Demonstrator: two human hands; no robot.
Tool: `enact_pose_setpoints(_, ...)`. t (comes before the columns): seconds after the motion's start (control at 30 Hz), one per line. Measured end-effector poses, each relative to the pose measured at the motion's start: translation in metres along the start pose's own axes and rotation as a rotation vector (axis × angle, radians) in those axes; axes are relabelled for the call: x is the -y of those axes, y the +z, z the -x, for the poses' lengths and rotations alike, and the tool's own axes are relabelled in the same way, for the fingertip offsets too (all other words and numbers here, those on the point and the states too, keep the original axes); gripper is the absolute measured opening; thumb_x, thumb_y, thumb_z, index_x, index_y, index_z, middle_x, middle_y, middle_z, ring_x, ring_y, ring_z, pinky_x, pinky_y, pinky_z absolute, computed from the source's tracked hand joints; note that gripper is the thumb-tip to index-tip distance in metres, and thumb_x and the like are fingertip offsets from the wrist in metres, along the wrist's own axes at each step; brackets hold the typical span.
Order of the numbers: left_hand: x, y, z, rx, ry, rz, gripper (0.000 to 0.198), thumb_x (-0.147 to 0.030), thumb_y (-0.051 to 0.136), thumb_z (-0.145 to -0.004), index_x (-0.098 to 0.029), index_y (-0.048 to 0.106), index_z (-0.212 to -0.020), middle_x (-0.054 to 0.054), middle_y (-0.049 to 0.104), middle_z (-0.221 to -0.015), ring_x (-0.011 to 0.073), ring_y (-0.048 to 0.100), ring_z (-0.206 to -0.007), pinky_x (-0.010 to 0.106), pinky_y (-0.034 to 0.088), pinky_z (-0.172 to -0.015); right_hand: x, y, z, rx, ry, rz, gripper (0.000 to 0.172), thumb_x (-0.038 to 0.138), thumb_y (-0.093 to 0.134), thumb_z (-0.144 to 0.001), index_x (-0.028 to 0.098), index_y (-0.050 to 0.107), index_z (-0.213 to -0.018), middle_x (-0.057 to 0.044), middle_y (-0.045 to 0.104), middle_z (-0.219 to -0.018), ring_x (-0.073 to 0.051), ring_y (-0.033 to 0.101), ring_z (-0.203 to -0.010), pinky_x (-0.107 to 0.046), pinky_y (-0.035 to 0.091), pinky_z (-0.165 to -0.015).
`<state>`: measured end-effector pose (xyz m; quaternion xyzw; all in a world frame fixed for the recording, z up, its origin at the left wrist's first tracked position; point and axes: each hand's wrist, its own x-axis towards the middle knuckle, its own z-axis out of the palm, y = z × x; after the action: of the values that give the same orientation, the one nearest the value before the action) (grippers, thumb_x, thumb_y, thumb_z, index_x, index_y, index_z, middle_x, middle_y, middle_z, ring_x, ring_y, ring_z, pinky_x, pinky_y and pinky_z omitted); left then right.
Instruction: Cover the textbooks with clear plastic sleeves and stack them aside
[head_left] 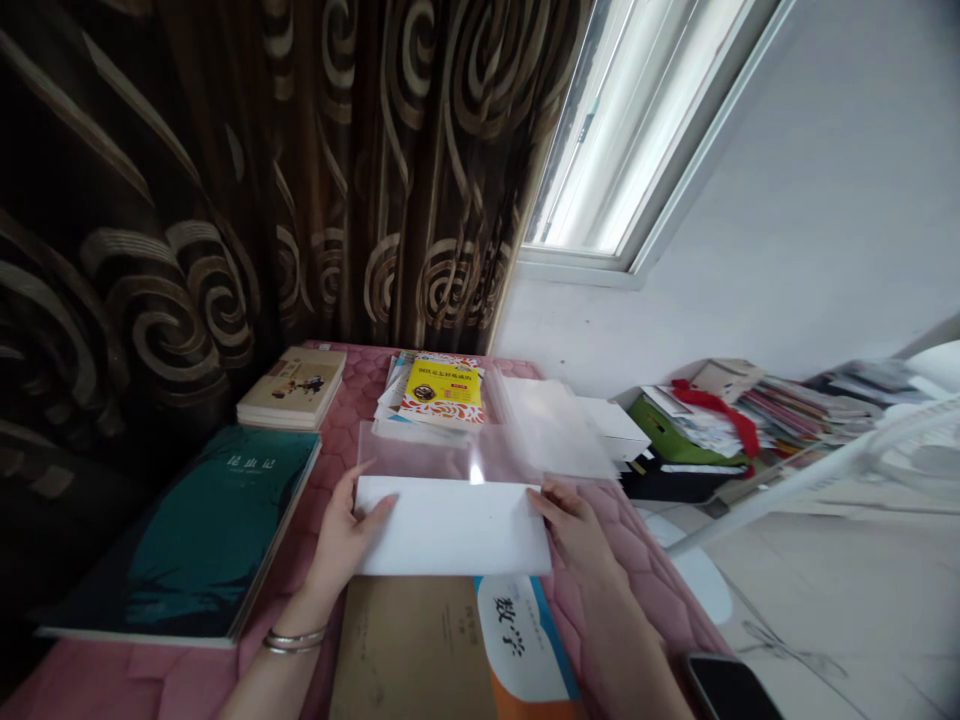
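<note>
Between my two hands is a clear plastic book cover (427,455) with a white sheet (454,530) at its near part. My left hand (352,530) pinches the left edge, thumb on top of the white sheet. At the right edge, my right hand (581,535) grips it the same way, fingers closed. The clear part stretches away from me beyond the white part. Below it lies a textbook (525,640) with a blue, white and orange cover, partly under a brown paper-covered book (412,645). The held cover hides their far edges.
A large teal book (217,530) and a small stack of beige books (292,388) lie left on the pink quilted table cover (360,385). Behind are a yellow book (445,385) and more clear covers (555,420). A dark phone (727,685) sits near right.
</note>
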<state>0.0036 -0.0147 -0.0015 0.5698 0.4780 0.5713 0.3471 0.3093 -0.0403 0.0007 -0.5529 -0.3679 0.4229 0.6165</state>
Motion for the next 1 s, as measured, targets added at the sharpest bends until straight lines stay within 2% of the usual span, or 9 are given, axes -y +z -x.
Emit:
enact_pose_setpoints(0.2,-0.0062,0.0026,-0.0009,-0.03,-0.054,-0.012,0.042,-0.044,0.069,-0.071,-0.019,0.06,-0.102,0.007,0.069,-0.098,0.0205,0.065,-0.09,0.03,0.052,-0.078,0.0061,0.0065,0.0066,-0.03,-0.102,0.064,0.039,0.048,0.082,-0.057,0.019,0.057,-0.062,0.004,0.052,-0.06,-0.012,0.044,-0.056,-0.026,0.036,-0.053)
enact_pose_setpoints(0.37,-0.0101,0.0021,-0.0001,0.025,-0.107,-0.043,0.032,-0.047,0.066,-0.073,-0.018,0.061,-0.086,0.001,0.068,-0.075,0.0169,0.062,-0.069,0.026,0.05,-0.063,0.0086,0.0069,0.0027,0.0,-0.089,0.014,0.046,0.05,0.084,-0.05,0.02,0.05,-0.055,0.006,0.045,-0.052,-0.01,0.039,-0.051,-0.025,0.032,-0.049)
enact_pose_setpoints(0.47,-0.0094,0.0018,0.0001,0.022,-0.109,-0.053,0.033,-0.048,0.066,-0.072,-0.018,0.062,-0.085,0.001,0.069,-0.076,0.0168,0.062,-0.069,0.026,0.05,-0.064,0.0072,0.0061,0.0007,0.007,-0.059,-0.031,0.046,0.051,0.086,-0.048,0.02,0.053,-0.057,0.004,0.05,-0.054,-0.011,0.043,-0.051,-0.026,0.035,-0.049)
enact_pose_setpoints(0.63,-0.006,0.0014,-0.0003,0.019,-0.123,-0.041,0.036,-0.051,0.067,-0.071,-0.018,0.063,-0.084,0.001,0.07,-0.074,0.0165,0.061,-0.068,0.025,0.049,-0.063,0.0048,0.0047,0.0011,-0.015,-0.037,-0.081,0.047,0.048,0.089,-0.045,0.018,0.067,-0.074,0.001,0.061,-0.062,-0.013,0.05,-0.056,-0.026,0.04,-0.053)
enact_pose_setpoints(0.83,-0.0038,0.0009,-0.0001,0.018,-0.143,0.011,0.037,-0.051,0.069,-0.07,-0.017,0.065,-0.084,0.001,0.068,-0.073,0.0148,0.058,-0.065,0.023,0.046,-0.06,0.0026,0.0067,0.0041,0.013,-0.067,-0.115,0.036,0.043,0.087,-0.055,0.02,0.063,-0.067,0.002,0.061,-0.061,-0.013,0.05,-0.053,-0.026,0.04,-0.052)
enact_pose_setpoints(1.0,-0.0071,0.0003,0.0003,0.002,-0.151,0.022,0.04,-0.054,0.07,-0.069,-0.016,0.066,-0.082,0.002,0.068,-0.071,0.0153,0.058,-0.064,0.024,0.046,-0.06,0.0026,0.0068,0.0025,0.0,-0.144,-0.009,0.039,0.051,0.084,-0.056,0.02,0.062,-0.065,0.001,0.059,-0.057,-0.013,0.048,-0.051,-0.025,0.038,-0.048)
